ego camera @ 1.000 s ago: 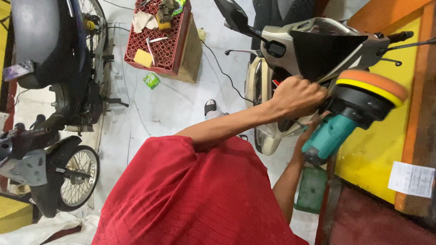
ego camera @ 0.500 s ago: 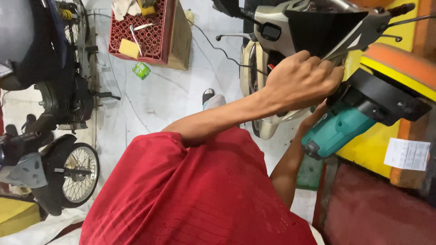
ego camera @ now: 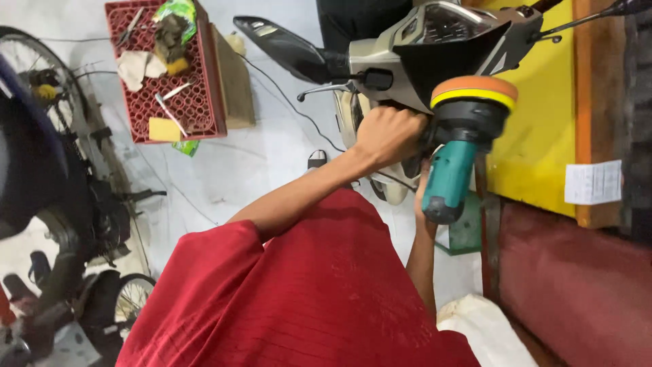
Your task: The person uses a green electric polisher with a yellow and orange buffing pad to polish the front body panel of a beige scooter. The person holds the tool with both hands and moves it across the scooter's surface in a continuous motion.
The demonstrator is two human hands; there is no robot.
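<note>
My left hand is closed around the black front handle of a power polisher. The polisher has a teal body, a black head and an orange and yellow foam pad. My right hand holds the teal body from behind and is mostly hidden by it. The pad sits right below the dark front panel of a beige scooter; I cannot tell whether they touch. My red shirt fills the lower middle of the view.
A red crate with hand tools, rags and a yellow sponge rests on a cardboard box. A dark motorbike and wheels stand at the left. Right: a yellow and orange panel, a paper sheet, a green box. A black cable crosses the floor.
The polisher has swung left and farther from the camera, so its pad now lies under the scooter's front panel. Both hands kept their grip. The view has shifted.
</note>
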